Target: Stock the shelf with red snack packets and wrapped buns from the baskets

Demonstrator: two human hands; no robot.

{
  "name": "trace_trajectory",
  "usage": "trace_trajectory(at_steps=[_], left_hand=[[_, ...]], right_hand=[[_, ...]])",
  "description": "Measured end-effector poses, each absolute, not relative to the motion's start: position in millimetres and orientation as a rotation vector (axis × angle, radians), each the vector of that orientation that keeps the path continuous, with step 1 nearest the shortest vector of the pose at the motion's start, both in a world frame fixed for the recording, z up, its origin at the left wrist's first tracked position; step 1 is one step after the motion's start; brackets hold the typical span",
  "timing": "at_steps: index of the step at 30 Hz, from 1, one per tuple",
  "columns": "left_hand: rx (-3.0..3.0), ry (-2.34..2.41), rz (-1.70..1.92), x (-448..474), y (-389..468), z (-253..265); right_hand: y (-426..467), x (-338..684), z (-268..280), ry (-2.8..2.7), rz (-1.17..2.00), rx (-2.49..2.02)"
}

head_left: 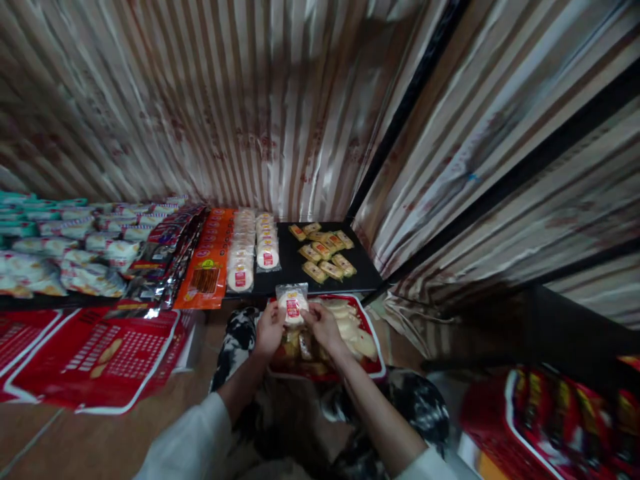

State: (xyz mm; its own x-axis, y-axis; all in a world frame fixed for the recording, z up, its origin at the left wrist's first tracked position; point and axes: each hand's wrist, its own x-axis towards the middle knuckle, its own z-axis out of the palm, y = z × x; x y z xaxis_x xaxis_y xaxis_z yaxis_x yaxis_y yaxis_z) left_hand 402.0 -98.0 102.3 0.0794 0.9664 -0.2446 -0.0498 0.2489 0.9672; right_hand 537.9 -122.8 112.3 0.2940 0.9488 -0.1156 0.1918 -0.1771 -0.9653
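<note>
Between both hands I hold a round white cracker in a clear wrapper with a red label (293, 308). My left hand (270, 328) grips its left edge and my right hand (321, 325) pinches its right edge. Below them, between my knees, stands a red tray-like container (376, 333) with a white rim. Several wrapped snacks (353, 331), pale and yellowish, lie in it; my hands and forearms hide part of them. Just beyond is a black shelf (290, 267) bearing two rows of similar wrapped crackers (267, 250) and several small yellow packets (330, 247).
Orange packs (207, 260), dark packs (167, 253) and many white bags (95, 273) cover the shelf's left side. Red bags (100, 360) with white edging are below it. Black metal poles (400, 127) slant at right before a striped curtain (280, 100). Red packets (565, 413) sit lower right.
</note>
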Motion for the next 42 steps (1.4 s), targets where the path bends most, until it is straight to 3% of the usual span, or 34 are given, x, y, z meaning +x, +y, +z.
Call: trace_trajectory(at_steps=[8, 14, 33, 42], left_hand=[[1.578, 1.599, 1.103, 392.4, -84.2, 102.7], [1.912, 1.634, 0.982, 397.3, -74.8, 107.1], [2.032, 1.662, 0.751, 400.3, -29.9, 99.8], [2.11, 1.759, 0.688, 403.1, -20.9, 108.2]], right_hand=[[-75.1, 525.8, 110.3, -1.173, 0.875, -1.778], [-33.4, 516.4, 113.3, -1.22, 0.793, -1.882], [7.6, 498.7, 122.3, -1.521, 0.529, -2.242], [15.7, 499.7, 122.0, -1.512, 0.562, -2.275]])
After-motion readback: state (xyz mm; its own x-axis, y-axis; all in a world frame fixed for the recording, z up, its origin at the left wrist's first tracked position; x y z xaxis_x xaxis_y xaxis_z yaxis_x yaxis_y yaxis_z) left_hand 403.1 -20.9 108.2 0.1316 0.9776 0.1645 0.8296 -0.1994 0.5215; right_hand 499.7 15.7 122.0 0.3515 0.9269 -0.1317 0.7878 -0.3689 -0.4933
